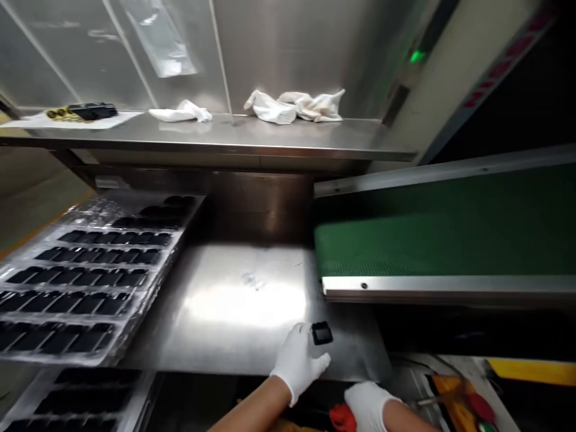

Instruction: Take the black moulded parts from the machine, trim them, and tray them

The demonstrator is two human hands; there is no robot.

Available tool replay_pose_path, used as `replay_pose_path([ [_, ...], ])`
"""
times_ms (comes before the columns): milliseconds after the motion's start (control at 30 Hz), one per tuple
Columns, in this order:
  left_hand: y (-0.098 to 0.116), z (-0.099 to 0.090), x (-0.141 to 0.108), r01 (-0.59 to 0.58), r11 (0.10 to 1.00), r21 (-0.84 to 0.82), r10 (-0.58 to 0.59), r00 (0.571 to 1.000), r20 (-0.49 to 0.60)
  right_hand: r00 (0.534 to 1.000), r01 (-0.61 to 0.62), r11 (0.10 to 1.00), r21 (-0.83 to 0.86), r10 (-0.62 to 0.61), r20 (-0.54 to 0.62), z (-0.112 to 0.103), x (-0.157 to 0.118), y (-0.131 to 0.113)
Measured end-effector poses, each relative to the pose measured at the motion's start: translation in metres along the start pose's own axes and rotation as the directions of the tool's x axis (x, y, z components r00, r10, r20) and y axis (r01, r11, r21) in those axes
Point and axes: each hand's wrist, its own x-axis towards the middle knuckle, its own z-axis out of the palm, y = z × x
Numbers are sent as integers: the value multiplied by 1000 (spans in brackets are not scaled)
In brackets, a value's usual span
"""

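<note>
My left hand point(299, 363), in a white glove, is over the front edge of the steel table point(216, 342), its thumb and fingers apart. A small black square part point(321, 333) is right by its fingertips, between them and the right side of the table; I cannot tell whether the fingers touch it. My right hand point(369, 405), also white-gloved, is below the table's front edge, closed around a red object point(342, 417) that looks like a handle. The rest of that object is hidden or dark.
A clear tray point(96, 360) with rows of black parts lies at the left, another tray point(139, 408) below it. A green conveyor belt point(432, 240) runs off right. White cloths point(270, 108) lie on the steel shelf point(216, 135) at the back.
</note>
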Motion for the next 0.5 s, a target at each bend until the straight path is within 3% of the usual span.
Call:
replay_pose_path([
  [100, 32, 18, 13, -13, 993, 113, 19, 998, -55, 999, 38, 990, -137, -34, 31, 2, -11, 2],
  [200, 51, 22, 25, 116, 969, 218, -83, 984, -155, 995, 95, 977, -189, -102, -24, 4, -21, -2],
  [333, 56, 23, 32, 284, 915, 286, -211, 942, -260, 987, 95, 969, -229, -122, -103, 15, -23, -5],
  [500, 57, 30, 32, 255, 891, 376, -179, 958, -224, 980, 99, 965, -244, -137, -146, 25, -24, -4],
])
